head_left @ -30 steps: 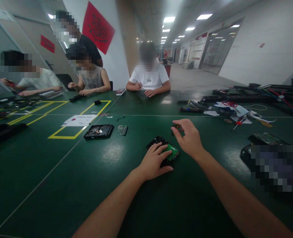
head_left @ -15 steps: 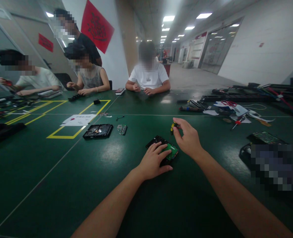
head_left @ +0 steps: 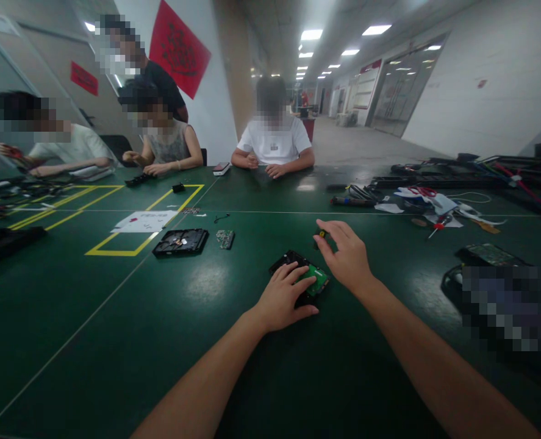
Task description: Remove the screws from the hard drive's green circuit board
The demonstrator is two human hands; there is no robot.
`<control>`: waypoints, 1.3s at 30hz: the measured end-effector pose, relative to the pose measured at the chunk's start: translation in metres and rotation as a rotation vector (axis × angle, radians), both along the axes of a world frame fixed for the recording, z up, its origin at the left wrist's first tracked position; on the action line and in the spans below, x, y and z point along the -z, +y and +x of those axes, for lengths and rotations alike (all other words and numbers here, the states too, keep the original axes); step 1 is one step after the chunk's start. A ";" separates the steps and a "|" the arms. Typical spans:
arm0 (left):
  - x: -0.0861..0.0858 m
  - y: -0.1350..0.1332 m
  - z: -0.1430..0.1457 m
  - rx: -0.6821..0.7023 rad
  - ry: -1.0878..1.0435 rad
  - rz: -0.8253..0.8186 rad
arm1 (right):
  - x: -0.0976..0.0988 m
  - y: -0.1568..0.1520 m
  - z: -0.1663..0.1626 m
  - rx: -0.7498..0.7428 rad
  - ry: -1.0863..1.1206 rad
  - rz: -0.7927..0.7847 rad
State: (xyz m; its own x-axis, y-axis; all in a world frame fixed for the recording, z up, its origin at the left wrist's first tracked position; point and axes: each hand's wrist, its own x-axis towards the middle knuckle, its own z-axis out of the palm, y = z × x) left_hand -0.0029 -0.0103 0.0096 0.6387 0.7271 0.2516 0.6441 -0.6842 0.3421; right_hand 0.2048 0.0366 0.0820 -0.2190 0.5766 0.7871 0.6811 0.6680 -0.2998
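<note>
A hard drive (head_left: 318, 279) with a green circuit board facing up lies on the green table in front of me. My left hand (head_left: 285, 297) grips it from the near left, fingers spread over its top and the thumb along the near side, covering part of it. Just beyond the drive's right end, my right hand (head_left: 343, 251) pinches a small black-and-yellow screwdriver (head_left: 321, 233) between thumb and fingers. It is held above the table, apart from the drive; I cannot make out its shaft.
To the left lie an opened drive casing (head_left: 181, 242) and a small circuit board (head_left: 225, 239). A paper sheet (head_left: 144, 221) lies by yellow tape. At right are a red-handled screwdriver (head_left: 438, 227), cables and another circuit board (head_left: 494, 253). Several people are across the table.
The screwdriver has tilted in my right hand, so its yellow end now shows differently, and that hand has shifted slightly down. My left hand and the hard drive have stayed put.
</note>
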 end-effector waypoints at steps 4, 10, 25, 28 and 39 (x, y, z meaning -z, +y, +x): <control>0.000 0.000 -0.001 -0.001 -0.007 -0.002 | 0.000 0.000 0.001 0.021 0.011 -0.016; -0.001 -0.001 0.000 0.000 0.005 0.002 | -0.001 0.000 0.000 -0.062 -0.029 -0.055; -0.002 -0.001 0.000 0.002 0.008 0.014 | -0.003 -0.002 -0.001 -0.064 -0.005 -0.060; -0.001 -0.001 0.000 0.004 0.014 0.023 | -0.003 -0.001 0.001 -0.041 0.017 -0.064; -0.001 -0.001 -0.001 0.000 0.010 0.024 | -0.003 0.000 0.001 0.019 0.103 -0.061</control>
State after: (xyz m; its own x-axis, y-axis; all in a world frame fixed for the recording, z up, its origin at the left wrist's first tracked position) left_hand -0.0039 -0.0111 0.0109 0.6413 0.7211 0.2624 0.6475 -0.6920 0.3191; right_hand 0.2059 0.0364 0.0855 -0.1269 0.6277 0.7681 0.6569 0.6334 -0.4090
